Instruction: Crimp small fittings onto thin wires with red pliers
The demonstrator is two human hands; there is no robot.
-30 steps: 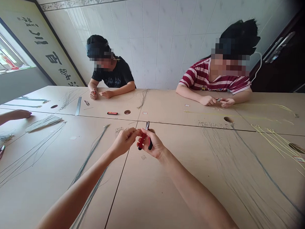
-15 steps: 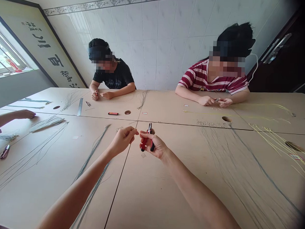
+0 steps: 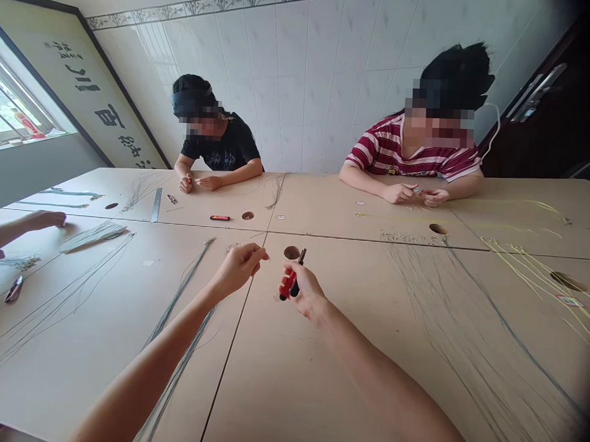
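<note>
Thumb and forefinger of my left hand (image 3: 240,269) are pinched together above the table seam. Something thin and tiny shows at its fingertips, too small to name. A pair of pliers (image 3: 289,286) with red and black handles lies in my right hand (image 3: 308,291), its dark jaws pointing up and slightly right. The two hands are a short gap apart. Beneath and beside my left forearm run bundles of grey-green cords (image 3: 179,297). Behind the left hand lies a small cluster of metal bits (image 3: 233,248).
Loose grey cords (image 3: 432,309) and yellow cords (image 3: 523,271) spread over the right side. Round holes (image 3: 292,252) pierce the table (image 3: 270,388). A ruler (image 3: 157,205) and a red-black marker-like stick (image 3: 220,218) lie farther back. Two people sit opposite; another person's hand (image 3: 50,219) reaches in from the left.
My right hand has moved slightly right, away from the left, and the pliers have turned: their jaws now lean right and look closed. The left hand stays pinched in nearly the same place.
</note>
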